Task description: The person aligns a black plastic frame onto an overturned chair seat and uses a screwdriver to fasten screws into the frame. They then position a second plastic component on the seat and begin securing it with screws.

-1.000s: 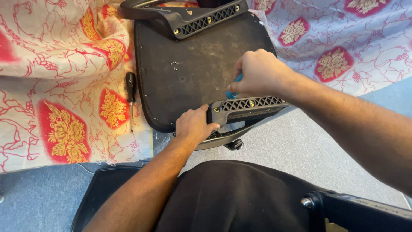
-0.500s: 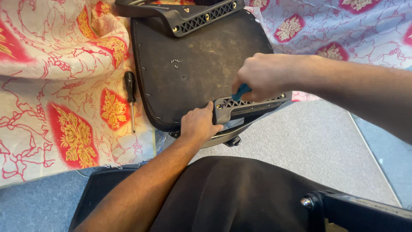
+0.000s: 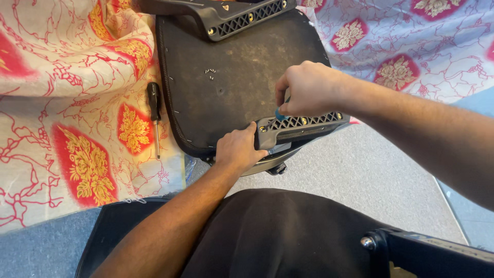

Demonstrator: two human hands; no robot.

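An upturned black chair seat (image 3: 236, 77) lies on patterned cloth. A dark plastic armrest bracket (image 3: 303, 128) with a lattice face and brass screws rests on the seat's near edge. My left hand (image 3: 237, 149) grips the bracket's left end and the seat rim under it. My right hand (image 3: 307, 88) is closed around a blue-handled screwdriver (image 3: 280, 113), whose tip points down at the bracket's left part. A second matching bracket (image 3: 242, 15) sits on the far edge of the seat.
A black-handled screwdriver (image 3: 154, 116) lies on the red, yellow and white cloth (image 3: 77, 103) left of the seat. Small loose screws (image 3: 210, 72) rest on the seat. A black chair part (image 3: 422, 252) is at bottom right, on grey carpet (image 3: 355, 175).
My right hand has shifted left along the bracket with the blue screwdriver. My left hand keeps its grip on the bracket's end.
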